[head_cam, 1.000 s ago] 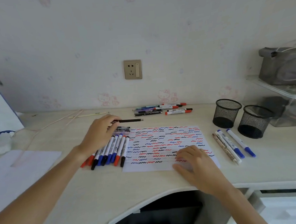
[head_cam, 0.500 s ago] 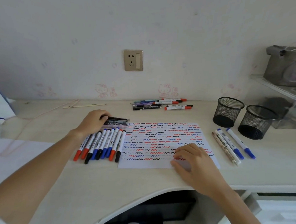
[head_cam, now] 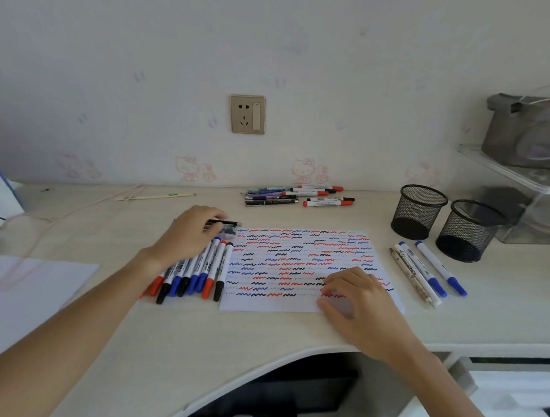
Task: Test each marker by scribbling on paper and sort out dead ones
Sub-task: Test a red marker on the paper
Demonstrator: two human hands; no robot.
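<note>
Home bedroom/study corner: cartoon-cat wallpaper (head_cam: 303, 171), light wood desk (head_cam: 210, 333), wall socket (head_cam: 248, 114), mesh pen cups (head_cam: 419, 212).

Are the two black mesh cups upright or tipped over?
Upright. Both mesh cups stand on their bases, open rims upward; no pens stick out.

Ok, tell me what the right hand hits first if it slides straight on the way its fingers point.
The right hand points up-left across the scribbled paper; likely first the row of markers beside it, though depth is unclear.
</note>
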